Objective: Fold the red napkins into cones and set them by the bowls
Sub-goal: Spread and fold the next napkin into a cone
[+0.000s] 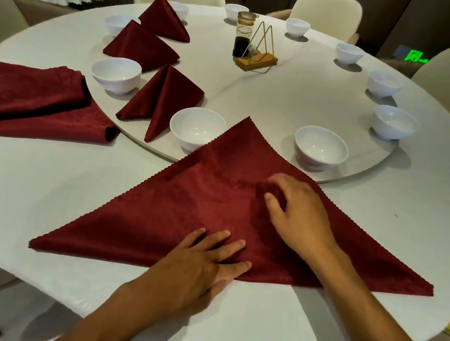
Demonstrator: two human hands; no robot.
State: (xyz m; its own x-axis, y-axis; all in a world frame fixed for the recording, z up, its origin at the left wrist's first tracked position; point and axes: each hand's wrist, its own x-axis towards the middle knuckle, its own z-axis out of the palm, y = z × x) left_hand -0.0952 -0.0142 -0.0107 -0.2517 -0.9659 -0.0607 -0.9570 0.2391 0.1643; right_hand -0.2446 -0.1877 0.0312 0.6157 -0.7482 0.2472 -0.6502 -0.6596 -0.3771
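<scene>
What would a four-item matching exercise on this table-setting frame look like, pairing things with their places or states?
Things:
1. flat triangular napkin
2. stack of unfolded napkins
3. nearest folded cone
4. sauce bottle

Places or states:
A. heaped at the left edge of the table, beside the turntable
B. under the left hand and the right hand
C. near the turntable's middle, next to the wire holder
D. standing between two white bowls on the turntable's near left side

Pairs: 1-B, 2-A, 3-D, 4-C
</scene>
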